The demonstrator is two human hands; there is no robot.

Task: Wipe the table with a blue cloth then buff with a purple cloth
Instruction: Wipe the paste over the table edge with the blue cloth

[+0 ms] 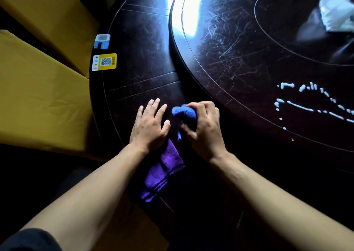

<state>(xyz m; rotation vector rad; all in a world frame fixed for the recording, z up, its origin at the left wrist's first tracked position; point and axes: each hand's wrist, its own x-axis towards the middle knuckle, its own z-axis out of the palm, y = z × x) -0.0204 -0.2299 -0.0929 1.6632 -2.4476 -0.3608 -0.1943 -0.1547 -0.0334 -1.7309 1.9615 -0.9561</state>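
The right hand (203,128) is clenched around the blue cloth (184,113), bunched into a wad that pokes out past the fingers, at the near part of the counter (145,63), just where the raised round turntable (249,59) begins. Gripping it balled up like this looks like a way to get a firm pad for wiping, so the first step of the task seems to be only starting. The left hand (150,125) lies flat and released, fingers spread, palm down on the counter beside the blue cloth; its heel rests on the upper end of the purple cloth (162,172), probably to steady the body and pin that cloth in place. The purple cloth stretches from under that hand toward the near edge of the counter, between the 2 forearms, kept close for buffing later. On the turntable toward the right edge, a trail of white dribbles (310,101) sits unwiped, well apart from both hands, the likely target. At the left edge of the counter are 2 stickers, a yellow one with a code (104,61) and a pale blue one (102,41) beyond it. Yellow chair covers (42,90) stand just off that edge.
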